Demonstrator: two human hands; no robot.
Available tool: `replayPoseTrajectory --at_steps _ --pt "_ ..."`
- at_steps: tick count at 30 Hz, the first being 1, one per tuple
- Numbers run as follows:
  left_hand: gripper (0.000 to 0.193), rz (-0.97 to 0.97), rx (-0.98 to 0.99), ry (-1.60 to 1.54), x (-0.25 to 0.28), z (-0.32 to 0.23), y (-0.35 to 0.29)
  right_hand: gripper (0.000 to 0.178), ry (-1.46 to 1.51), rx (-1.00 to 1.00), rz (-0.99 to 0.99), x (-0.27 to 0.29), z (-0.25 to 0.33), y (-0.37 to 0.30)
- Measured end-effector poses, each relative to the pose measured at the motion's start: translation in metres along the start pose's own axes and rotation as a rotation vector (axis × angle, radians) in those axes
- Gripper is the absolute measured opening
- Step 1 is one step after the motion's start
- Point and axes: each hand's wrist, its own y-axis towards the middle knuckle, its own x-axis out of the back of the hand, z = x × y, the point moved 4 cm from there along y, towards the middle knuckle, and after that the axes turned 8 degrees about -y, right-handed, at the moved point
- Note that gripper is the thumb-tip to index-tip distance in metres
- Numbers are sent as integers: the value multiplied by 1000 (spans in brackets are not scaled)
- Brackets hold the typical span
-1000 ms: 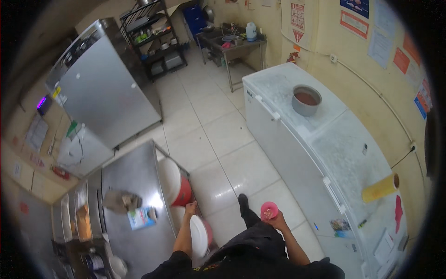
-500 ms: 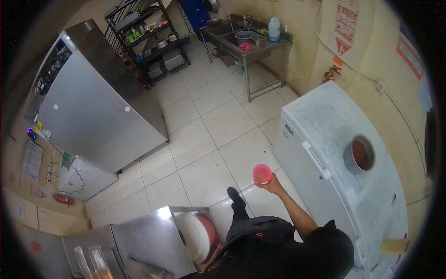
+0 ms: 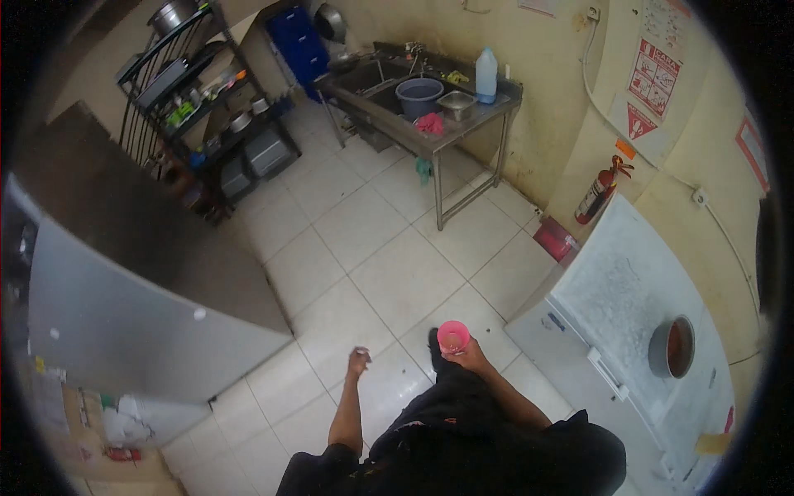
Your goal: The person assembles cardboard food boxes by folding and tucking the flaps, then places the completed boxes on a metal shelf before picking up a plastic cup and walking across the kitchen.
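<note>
My right hand (image 3: 470, 357) is wrapped round a pink plastic cup (image 3: 453, 333), held upright in front of my body. A little pinkish-brown content shows inside the cup. To the left, my left hand (image 3: 358, 362) hangs over the floor with its fingers curled. A small whitish spot shows at those fingers, too small to name. Neither hand touches the furniture. Right of me, a metal pot (image 3: 672, 347) with reddish-brown contents stands on the white chest freezer (image 3: 616, 273).
Ahead stands a steel sink table (image 3: 463, 132) with a grey-blue basin (image 3: 419, 95) and a large bottle (image 3: 486, 76). A fire extinguisher (image 3: 597, 194) is by the wall behind the freezer. On the left are a tall steel cabinet (image 3: 141, 215) and a dark shelf rack (image 3: 207, 112).
I have moved forward, and the steel counter with the large white tub has left the view. My left hand has come out in front; the right still holds the pink cup.
</note>
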Motion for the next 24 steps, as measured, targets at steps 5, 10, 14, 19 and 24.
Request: replayPoseTrajectory --at_steps 5,10,14,19,24 --pt "21 -41 -187 -56 -16 -133 190 59 -216 44 -165 40 -15 174" --pt "26 212 197 83 43 -115 274 73 -234 229 -196 70 55 481" --pt "37 432 329 -340 60 -105 314 53 -56 17 -521 197 110 734" --pt "36 230 545 204 122 -152 382 54 358 -365 -48 202 196 909" --pt "35 339 471 398 140 -244 553 60 101 77 -480 231 177 920"
